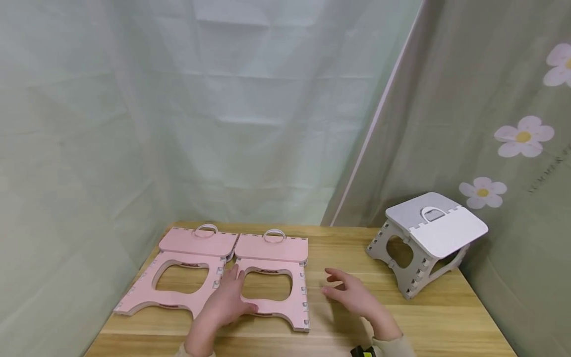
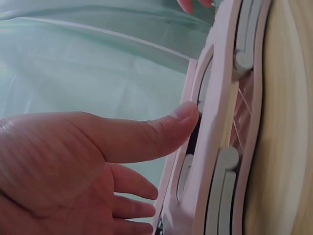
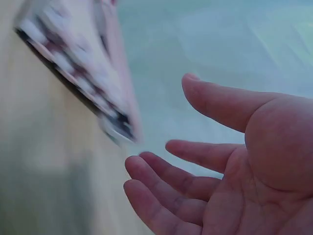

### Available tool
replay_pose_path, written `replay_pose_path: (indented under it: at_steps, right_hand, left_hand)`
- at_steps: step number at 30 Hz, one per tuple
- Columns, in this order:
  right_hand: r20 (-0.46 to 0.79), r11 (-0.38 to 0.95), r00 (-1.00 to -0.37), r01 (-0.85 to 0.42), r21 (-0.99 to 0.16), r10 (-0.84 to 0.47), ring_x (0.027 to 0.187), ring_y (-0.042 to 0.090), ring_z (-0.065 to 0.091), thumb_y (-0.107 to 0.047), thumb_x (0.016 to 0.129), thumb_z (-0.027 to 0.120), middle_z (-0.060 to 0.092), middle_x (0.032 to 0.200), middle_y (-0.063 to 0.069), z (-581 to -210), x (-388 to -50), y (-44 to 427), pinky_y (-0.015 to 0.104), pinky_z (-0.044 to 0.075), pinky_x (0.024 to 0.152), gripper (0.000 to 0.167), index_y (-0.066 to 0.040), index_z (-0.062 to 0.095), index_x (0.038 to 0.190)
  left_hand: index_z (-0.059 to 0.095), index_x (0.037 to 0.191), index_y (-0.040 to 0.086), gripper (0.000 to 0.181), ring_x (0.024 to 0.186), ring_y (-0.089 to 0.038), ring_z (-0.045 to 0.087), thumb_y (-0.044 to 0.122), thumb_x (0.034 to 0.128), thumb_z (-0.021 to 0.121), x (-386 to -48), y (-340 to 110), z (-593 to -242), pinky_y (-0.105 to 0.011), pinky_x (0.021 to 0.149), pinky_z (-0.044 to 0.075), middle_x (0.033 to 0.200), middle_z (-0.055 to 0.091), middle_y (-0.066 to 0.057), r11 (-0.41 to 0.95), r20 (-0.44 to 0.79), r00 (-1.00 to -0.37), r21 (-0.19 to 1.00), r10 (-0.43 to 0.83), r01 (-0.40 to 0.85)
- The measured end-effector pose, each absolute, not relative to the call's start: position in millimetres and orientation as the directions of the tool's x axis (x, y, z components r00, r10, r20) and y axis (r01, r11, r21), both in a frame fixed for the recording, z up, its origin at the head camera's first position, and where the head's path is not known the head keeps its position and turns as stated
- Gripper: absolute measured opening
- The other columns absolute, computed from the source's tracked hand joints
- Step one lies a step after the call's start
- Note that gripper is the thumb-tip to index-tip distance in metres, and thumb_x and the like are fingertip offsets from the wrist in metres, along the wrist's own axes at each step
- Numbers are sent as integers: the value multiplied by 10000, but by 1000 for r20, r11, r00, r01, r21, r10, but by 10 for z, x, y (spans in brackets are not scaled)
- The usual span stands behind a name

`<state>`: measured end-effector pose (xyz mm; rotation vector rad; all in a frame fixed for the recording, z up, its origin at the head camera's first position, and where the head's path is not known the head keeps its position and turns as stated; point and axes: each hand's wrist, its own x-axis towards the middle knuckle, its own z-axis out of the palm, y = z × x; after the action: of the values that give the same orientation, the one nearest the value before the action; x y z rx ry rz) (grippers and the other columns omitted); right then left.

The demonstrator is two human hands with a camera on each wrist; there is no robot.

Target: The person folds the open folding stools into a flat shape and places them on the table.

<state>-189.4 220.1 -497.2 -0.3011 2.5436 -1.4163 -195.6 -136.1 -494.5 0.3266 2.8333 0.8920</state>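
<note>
I look into a curtained-off booth or corner, though I cannot tell whether a home, a shop or a workshop lies around it. Pale green cloth (image 1: 267, 109) hangs from nine o'clock round to twelve, a greyer drape (image 1: 432, 114) with printed flowers (image 1: 524, 137) takes over from one to four, and a wood-grain table (image 1: 339, 248) spans five to seven.

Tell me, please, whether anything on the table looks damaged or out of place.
No damage or spill shows. Only the grey stool looks odd: it stands unfolded at the right of the table, while the two pink stools lie folded flat.
</note>
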Motion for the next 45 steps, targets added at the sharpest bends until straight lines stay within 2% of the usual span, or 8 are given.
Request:
replay_pose_path:
  at_steps: [9,15,20,23,27,31,39,45]
  right_hand:
    - [-9,501,-986,-75,-862,-164,1141,234,696,-312,1046,722,710,1291,135,-4579,-1702,2869,308,562,898,595,-23,542,1534]
    - [66,561,-991,10,-827,114,1051,52,672,-317,1070,693,725,1259,131,-4293,-1483,3273,204,538,856,499,-4,605,1448]
    - [59,500,-850,251,-829,524,845,-27,582,-438,999,767,722,1032,-20,-4172,-1352,3576,183,484,687,504,-24,652,1264]
    - [9,433,-765,354,-829,643,939,75,596,-509,966,776,691,1152,46,-4176,-1340,3716,194,463,668,648,-31,579,1357]
    - [-68,429,-789,402,-809,611,1312,389,535,-562,986,717,490,1522,276,-4239,-1388,3834,404,525,909,954,4,309,1636]
    - [-123,460,-846,397,-794,518,1482,547,327,-535,1010,696,287,1640,375,-4348,-1485,3902,664,376,1117,1080,55,83,1676]
    - [-171,540,-931,329,-775,323,1506,590,229,-412,1049,690,178,1668,401,-4535,-1647,3942,666,284,1189,995,109,91,1650]
    - [-168,566,-946,301,-768,275,1460,591,340,-363,1070,662,284,1593,452,-4597,-1677,3939,651,374,1145,919,175,147,1609]
  left_hand:
    - [427,1536,-155,938,1546,-574,179,355,892,881,-1907,-1216,-4886,-718,1183,245,1659,263,-377,750,-55,-965,641,258,164]
    - [413,1543,-159,892,1544,-565,206,347,942,835,-1990,-1114,-4890,-695,1187,272,1663,264,-371,726,-15,-957,655,289,208]
    - [404,1557,-145,867,1553,-545,210,367,977,797,-2092,-991,-4840,-667,1202,274,1667,270,-361,715,-10,-950,661,312,228]
    - [413,1561,-130,844,1550,-539,232,375,993,779,-2106,-924,-4815,-665,1199,283,1661,291,-355,715,-10,-947,659,320,234]
    - [454,1550,-108,790,1525,-544,293,359,998,773,-2090,-869,-4810,-673,1192,290,1637,347,-350,706,15,-951,666,309,240]
    - [517,1524,-75,711,1477,-534,391,337,1003,770,-2080,-839,-4824,-662,1172,337,1599,424,-333,681,64,-955,687,290,253]
    - [654,1421,-11,462,1399,-447,532,239,1039,728,-2083,-816,-4857,-596,1152,405,1473,608,-238,619,196,-959,733,206,283]
    - [711,1354,31,354,1364,-403,578,186,1036,732,-2091,-826,-4862,-572,1137,431,1400,676,-168,564,246,-957,773,155,290]
